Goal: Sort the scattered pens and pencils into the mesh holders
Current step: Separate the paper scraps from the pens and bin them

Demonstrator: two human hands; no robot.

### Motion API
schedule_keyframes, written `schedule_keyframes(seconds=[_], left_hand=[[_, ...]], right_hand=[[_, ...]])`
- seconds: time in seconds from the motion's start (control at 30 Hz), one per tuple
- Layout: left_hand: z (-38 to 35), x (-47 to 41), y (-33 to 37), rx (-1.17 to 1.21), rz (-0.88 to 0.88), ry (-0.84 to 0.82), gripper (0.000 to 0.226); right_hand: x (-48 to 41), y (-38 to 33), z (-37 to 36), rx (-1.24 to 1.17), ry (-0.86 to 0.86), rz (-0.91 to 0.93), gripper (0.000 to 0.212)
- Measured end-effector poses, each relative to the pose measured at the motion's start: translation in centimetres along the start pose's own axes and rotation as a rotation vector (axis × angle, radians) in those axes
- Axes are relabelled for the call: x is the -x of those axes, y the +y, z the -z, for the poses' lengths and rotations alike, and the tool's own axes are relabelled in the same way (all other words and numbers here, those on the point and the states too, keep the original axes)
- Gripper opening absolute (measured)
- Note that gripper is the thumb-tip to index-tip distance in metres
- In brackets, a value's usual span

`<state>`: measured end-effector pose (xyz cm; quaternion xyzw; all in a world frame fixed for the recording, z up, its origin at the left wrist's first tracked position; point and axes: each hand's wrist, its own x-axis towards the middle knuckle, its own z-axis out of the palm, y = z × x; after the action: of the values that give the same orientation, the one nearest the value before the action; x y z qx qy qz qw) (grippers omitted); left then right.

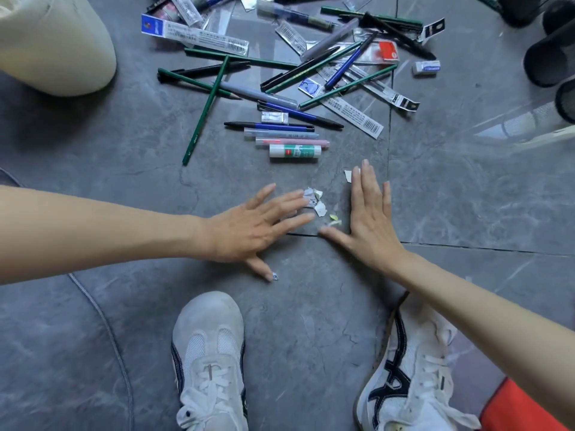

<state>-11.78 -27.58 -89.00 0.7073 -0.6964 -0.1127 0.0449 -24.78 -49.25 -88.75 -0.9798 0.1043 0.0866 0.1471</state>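
Several pens and pencils lie scattered on the grey stone floor (451, 188), among them a green pencil (205, 110), a blue pen (270, 126) and a black pen (401, 35). Black mesh holders (550, 57) stand at the far right edge. My left hand (249, 228) lies flat with straight fingers, its fingertips touching small torn paper scraps (314, 202). My right hand (370, 213) is flat too, fingers straight, just right of the scraps. Neither hand holds anything.
A glue stick (295, 150), two white erasers (426, 68) and clear plastic pen wrappers (193, 34) lie among the pens. A cream rounded object (53, 42) stands at the upper left. My two white sneakers (208, 353) are on the floor below the hands.
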Motion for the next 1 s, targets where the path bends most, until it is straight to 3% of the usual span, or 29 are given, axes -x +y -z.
schedule_keyframes(seconds=[0.13, 0.27, 0.4, 0.5, 0.57, 0.73, 0.83, 1.0], left_hand=[[-0.9, -0.2, 1.9, 0.011, 0.135, -0.024, 0.104], [-0.5, -1.0, 0.7, 0.200, 0.364, 0.070, 0.076], [0.2, 0.5, -2.4, 0.247, 0.283, 0.066, 0.072], [0.5, 2.4, -3.8, 0.161, 0.189, 0.009, 0.083], [0.6, 2.9, -4.0, 0.153, 0.241, 0.004, 0.085], [0.4, 0.8, -2.5, 0.213, 0.387, 0.055, 0.083], [0.4, -0.9, -1.9, 0.228, 0.426, 0.105, 0.077], [0.6, -0.9, -2.1, 0.281, 0.364, 0.163, 0.068]], right_hand=[[-2.2, -1.1, 0.2, -0.058, 0.054, -0.081, 0.100], [-2.2, -0.6, 0.2, -0.180, 0.109, -0.148, 0.083], [-1.3, -0.6, 0.0, -0.258, 0.030, -0.108, 0.075], [-0.7, -2.0, -0.1, -0.205, -0.100, 0.133, 0.082], [0.0, -3.3, -0.2, -0.172, -0.151, 0.255, 0.091], [1.6, -4.3, -1.1, -0.018, -0.116, 0.355, 0.117], [1.4, -4.0, -1.5, 0.014, -0.068, 0.302, 0.113], [-0.9, -4.1, -1.3, -0.276, 0.061, -0.002, 0.094]])
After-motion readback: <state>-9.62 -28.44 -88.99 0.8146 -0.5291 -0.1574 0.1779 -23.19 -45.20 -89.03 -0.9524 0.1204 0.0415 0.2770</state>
